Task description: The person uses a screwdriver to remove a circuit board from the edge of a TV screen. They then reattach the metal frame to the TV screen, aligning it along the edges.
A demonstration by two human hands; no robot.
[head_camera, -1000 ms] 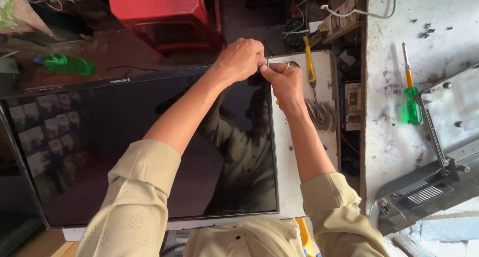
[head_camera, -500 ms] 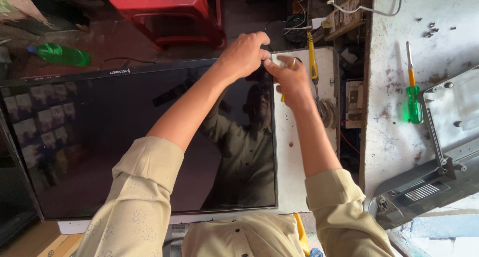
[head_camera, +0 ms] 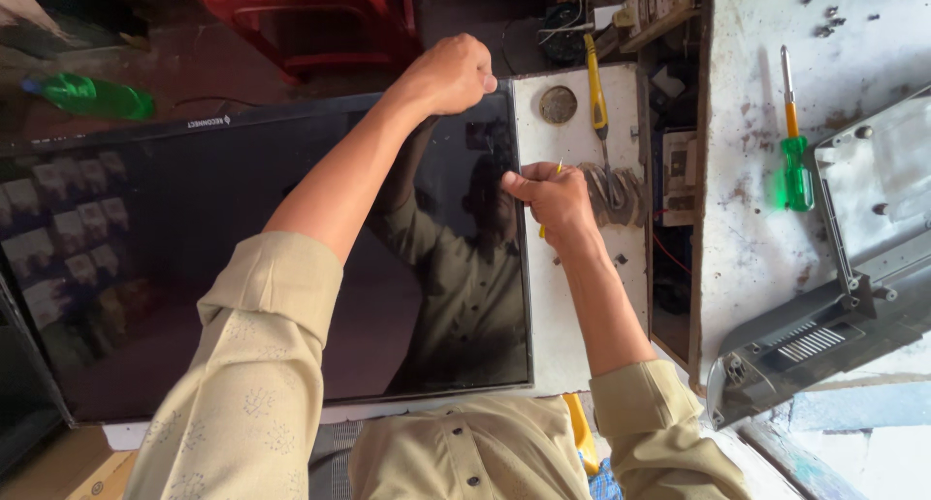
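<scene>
1. Black and glossy, a flat television screen lies face up across a white worktop, mirroring the person bent over it.
2. The left hand sits at the screen's far right corner, fingers curled shut into a loose fist on the top edge of the frame; whether anything is pinched inside cannot be told.
3. The right hand rests against the screen's right edge, about a third of the way down from that corner, fingers closed around a thin yellow tool of which only a sliver shows above the knuckles and below the hand.
4. Both forearms come out of rolled beige sleeves at the bottom of the view.
5. Just beyond the right hand, a yellow-handled screwdriver lies on the worktop beside a round metal disc.
6. Farther right, on a stained white bench, lies a green-handled screwdriver, near a grey metal chassis that tilts off the lower right.
7. A red plastic stool stands beyond the screen's top edge, and a green bottle lies on the floor at the upper left.
</scene>
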